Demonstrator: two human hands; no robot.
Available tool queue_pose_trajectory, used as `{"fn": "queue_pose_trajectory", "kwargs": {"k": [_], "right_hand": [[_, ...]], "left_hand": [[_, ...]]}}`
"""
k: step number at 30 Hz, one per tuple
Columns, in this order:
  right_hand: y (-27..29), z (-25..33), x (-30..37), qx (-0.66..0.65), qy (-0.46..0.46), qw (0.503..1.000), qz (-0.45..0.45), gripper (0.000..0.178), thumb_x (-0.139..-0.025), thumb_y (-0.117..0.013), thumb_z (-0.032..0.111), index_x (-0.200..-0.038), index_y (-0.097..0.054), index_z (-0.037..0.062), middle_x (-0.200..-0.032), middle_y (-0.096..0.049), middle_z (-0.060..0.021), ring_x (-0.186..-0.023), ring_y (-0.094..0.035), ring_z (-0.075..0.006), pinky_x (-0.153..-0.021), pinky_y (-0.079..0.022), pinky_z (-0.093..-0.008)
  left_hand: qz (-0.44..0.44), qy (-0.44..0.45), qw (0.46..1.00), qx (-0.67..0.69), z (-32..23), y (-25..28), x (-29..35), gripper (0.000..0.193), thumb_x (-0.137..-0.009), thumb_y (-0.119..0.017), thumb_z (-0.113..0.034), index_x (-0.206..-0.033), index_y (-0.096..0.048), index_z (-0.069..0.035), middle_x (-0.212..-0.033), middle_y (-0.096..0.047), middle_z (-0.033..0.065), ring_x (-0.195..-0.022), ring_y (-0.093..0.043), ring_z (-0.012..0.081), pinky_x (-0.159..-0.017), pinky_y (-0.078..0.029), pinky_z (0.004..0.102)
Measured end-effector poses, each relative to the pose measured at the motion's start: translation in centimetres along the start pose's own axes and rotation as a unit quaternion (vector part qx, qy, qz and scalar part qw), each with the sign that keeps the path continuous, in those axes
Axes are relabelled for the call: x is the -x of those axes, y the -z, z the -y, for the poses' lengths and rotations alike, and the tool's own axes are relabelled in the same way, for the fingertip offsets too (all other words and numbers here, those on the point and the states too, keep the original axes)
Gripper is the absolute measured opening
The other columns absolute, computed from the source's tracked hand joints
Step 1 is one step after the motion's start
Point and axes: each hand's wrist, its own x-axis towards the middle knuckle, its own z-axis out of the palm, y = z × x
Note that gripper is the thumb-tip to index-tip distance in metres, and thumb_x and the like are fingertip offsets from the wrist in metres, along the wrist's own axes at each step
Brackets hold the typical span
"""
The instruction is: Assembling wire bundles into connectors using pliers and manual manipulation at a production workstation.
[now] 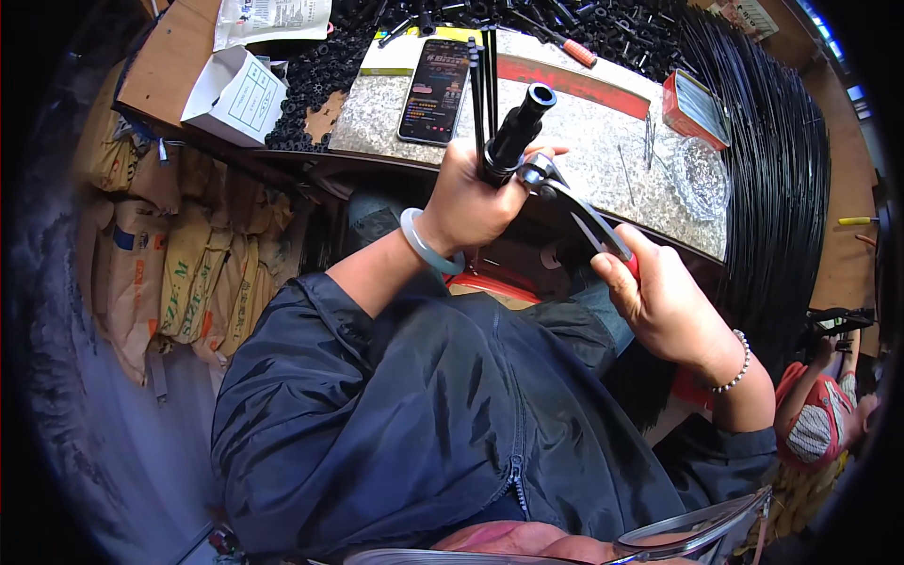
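Observation:
My left hand (471, 202), with a pale bangle at its wrist, is closed around a thick black tube (518, 132) that tilts up and away, its open end facing up. Several thin black rods (492, 85) rise beside the tube from the same grip. In my right hand (664, 306) is a pair of pliers (576, 200) with red on the grip. The metal head of the pliers is at the lower end of the tube, close to my left fingers; whether the jaws pinch anything cannot be seen.
On the bench lie a phone (435, 94), an orange-handled tool (579, 52), a red-edged box (697, 108) and clear plastic (702, 179). A white carton (235, 99) and small black parts (315, 71) fill the left. Long black rods (777, 151) hang right, near another person (815, 428).

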Motion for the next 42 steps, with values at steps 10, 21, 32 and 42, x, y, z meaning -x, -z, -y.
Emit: {"fn": "queue_pose_trajectory", "kwargs": {"k": [10, 21, 32, 42], "right_hand": [[0.6, 0.1, -0.5, -0.070, 0.006, 0.997, 0.030, 0.027, -0.094, -0.055, 0.022, -0.089, -0.051, -0.0045, -0.059, -0.050, -0.0203, -0.050, -0.047, -0.0322, -0.051, -0.038, -0.0364], [-2.6, -10.7, -4.2, 0.106, 0.149, 0.958, -0.220, 0.035, -0.095, -0.052, 0.025, -0.118, -0.047, 0.0001, -0.083, -0.052, -0.0116, -0.070, -0.054, -0.0206, -0.063, -0.044, -0.0305], [-8.3, -6.6, -2.8, 0.132, 0.251, 0.937, -0.202, 0.047, -0.077, -0.072, 0.022, -0.114, -0.056, 0.0002, -0.112, -0.055, -0.0177, -0.094, -0.055, -0.0324, -0.081, -0.045, -0.0406], [-12.6, -7.1, -0.3, -0.471, 0.322, 0.722, -0.391, 0.086, -0.077, -0.044, 0.074, -0.132, -0.040, 0.0072, -0.124, -0.053, -0.0182, -0.114, -0.051, -0.0292, -0.099, -0.040, -0.0449]], "left_hand": [[0.069, 0.047, 0.995, 0.051, -0.6, 0.7, -0.9, 0.019, -0.083, -0.060, -0.001, -0.100, -0.069, 0.002, -0.078, -0.069, 0.0064, -0.063, -0.052, 0.0038, -0.057, -0.044, 0.0239], [0.069, 0.086, 0.936, 0.335, -1.1, 3.0, -2.2, 0.033, -0.097, -0.045, -0.012, -0.124, -0.048, 0.006, -0.047, -0.034, -0.0060, -0.036, -0.027, 0.0026, -0.040, -0.027, 0.0202], [-0.018, 0.041, 0.997, 0.059, -1.1, 2.7, -0.4, 0.027, -0.097, -0.047, -0.012, -0.118, -0.055, 0.004, -0.054, -0.045, -0.0034, -0.040, -0.036, 0.0024, -0.040, -0.033, 0.0193], [-0.066, 0.263, 0.700, 0.661, 1.5, -3.3, 6.9, 0.040, -0.088, -0.054, -0.049, -0.079, -0.054, -0.010, -0.093, -0.062, 0.0080, -0.096, -0.060, 0.0208, -0.089, -0.049, 0.0372]]}}
